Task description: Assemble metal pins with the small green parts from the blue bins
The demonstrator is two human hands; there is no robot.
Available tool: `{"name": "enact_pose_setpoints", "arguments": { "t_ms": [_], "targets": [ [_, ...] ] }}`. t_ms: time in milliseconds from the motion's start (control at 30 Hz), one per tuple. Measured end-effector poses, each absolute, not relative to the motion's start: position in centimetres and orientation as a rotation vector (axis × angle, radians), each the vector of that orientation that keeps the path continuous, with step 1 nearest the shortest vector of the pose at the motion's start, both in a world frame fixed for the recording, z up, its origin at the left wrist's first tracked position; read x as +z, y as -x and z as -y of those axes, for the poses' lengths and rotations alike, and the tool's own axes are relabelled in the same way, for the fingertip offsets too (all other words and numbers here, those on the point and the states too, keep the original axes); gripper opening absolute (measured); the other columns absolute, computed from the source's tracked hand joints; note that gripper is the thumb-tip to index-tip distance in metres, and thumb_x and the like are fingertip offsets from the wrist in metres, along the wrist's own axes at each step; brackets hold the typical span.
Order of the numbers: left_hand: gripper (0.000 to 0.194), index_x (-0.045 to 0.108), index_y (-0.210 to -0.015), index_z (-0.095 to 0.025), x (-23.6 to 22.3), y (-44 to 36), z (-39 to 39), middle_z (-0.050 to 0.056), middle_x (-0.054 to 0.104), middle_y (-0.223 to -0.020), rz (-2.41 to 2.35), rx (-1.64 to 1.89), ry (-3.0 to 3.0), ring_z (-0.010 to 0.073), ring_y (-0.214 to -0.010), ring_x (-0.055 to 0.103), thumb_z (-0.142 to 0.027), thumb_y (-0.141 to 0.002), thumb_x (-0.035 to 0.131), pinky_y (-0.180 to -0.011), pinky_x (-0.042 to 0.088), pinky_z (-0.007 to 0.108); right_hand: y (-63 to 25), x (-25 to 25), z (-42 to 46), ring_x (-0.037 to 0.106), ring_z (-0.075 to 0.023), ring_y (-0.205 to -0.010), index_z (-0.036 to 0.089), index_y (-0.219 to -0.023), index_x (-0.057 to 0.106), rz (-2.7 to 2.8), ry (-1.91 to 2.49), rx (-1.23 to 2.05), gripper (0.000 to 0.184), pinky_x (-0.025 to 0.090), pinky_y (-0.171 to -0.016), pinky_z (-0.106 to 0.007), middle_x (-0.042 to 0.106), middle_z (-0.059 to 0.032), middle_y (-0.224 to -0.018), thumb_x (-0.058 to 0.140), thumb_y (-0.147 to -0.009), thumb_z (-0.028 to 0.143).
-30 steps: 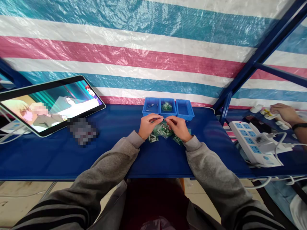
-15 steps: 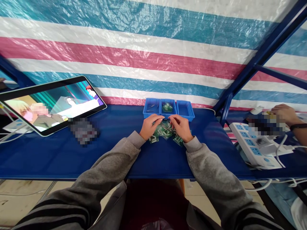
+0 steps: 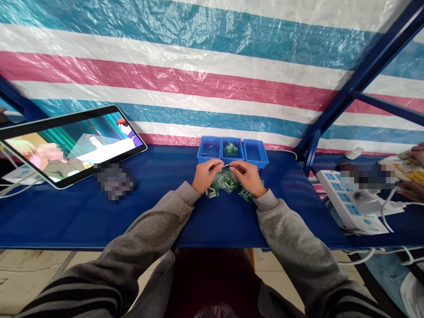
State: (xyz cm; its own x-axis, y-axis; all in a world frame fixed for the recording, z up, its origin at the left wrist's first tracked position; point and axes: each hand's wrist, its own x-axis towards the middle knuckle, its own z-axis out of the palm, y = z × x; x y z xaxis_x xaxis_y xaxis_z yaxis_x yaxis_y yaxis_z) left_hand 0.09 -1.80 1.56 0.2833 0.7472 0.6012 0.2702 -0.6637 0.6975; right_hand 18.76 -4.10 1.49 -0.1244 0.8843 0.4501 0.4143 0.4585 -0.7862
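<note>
My left hand (image 3: 207,175) and my right hand (image 3: 248,176) meet fingertip to fingertip over the table. Both are closed in a pinch on a small thin rod (image 3: 226,166), mostly hidden by the fingers. Beneath and between them lies a spread of small clear and green plastic packets (image 3: 228,182) with slim metallic pieces. Just beyond the hands stand three joined blue bins. A few thin metal rods lie in the left bin (image 3: 201,152), and a green packet (image 3: 231,149) is in the middle one. The right bin (image 3: 265,155) shows its blue floor.
A tablet (image 3: 76,145) playing a cartoon leans at the left, with a blurred dark object (image 3: 115,182) before it. A white power strip (image 3: 353,203) with plugs and cables is at the right. Another person's hands (image 3: 418,154) hold a yellowish packet at the far right.
My fingertips have come closer together, the right hand shifting slightly left and the thin rod now between both. At the far right, the other person's hand has moved right, with a yellowish packet now visible.
</note>
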Motion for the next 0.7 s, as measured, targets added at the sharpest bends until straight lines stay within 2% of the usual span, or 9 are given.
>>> {"name": "enact_pose_setpoints", "arguments": {
  "t_ms": [200, 367, 567, 700],
  "targets": [
    [0.025, 0.059, -0.093, -0.018, 1.69, -0.1, 1.97, -0.005, 0.055, -0.056, -0.94, 1.323, -2.045, 0.0106, -0.051, 0.051, -0.043, -0.09, 0.057, -0.055, 0.041, 0.022, -18.56, 1.35, 4.13, 0.056, -0.0146, -0.056, 0.021, -0.094, 0.069, 1.773, 1.085, 0.655, 0.029, 0.047, -0.053, -0.028, 0.067, -0.0043, -0.077, 0.061, -0.085, 0.047],
    [0.025, 0.058, -0.098, -0.018, 1.81, -0.08, 2.17, -0.008, 0.05, -0.051, -0.939, 1.311, -2.074, 0.0091, -0.045, 0.045, -0.042, -0.092, 0.055, -0.051, 0.039, 0.021, -18.37, 1.54, 4.3, 0.055, -0.0148, -0.054, 0.021, -0.084, 0.066, 1.808, 1.071, 0.693, 0.026, 0.046, -0.053, -0.028, 0.065, -0.0026, -0.071, 0.059, -0.086, 0.046],
    [0.029, 0.064, -0.093, -0.017, 1.5, -0.16, 1.95, 0.001, 0.068, -0.071, -0.895, 1.364, -2.03, 0.0136, -0.061, 0.063, -0.045, -0.087, 0.061, -0.06, 0.05, 0.023, -18.47, 1.89, 4.37, 0.054, -0.0139, -0.05, 0.022, -0.084, 0.057, 1.734, 1.118, 0.662, 0.027, 0.043, -0.052, -0.027, 0.059, 0.0008, -0.064, 0.05, -0.091, 0.047],
    [0.028, 0.067, -0.085, -0.017, 1.46, -0.18, 1.86, 0.003, 0.07, -0.074, -0.899, 1.364, -2.039, 0.0141, -0.063, 0.064, -0.043, -0.089, 0.059, -0.063, 0.051, 0.024, -18.58, 1.97, 4.38, 0.054, -0.0139, -0.049, 0.022, -0.083, 0.056, 1.727, 1.126, 0.628, 0.026, 0.042, -0.052, -0.028, 0.056, 0.0013, -0.063, 0.05, -0.092, 0.045]
  ]
}}
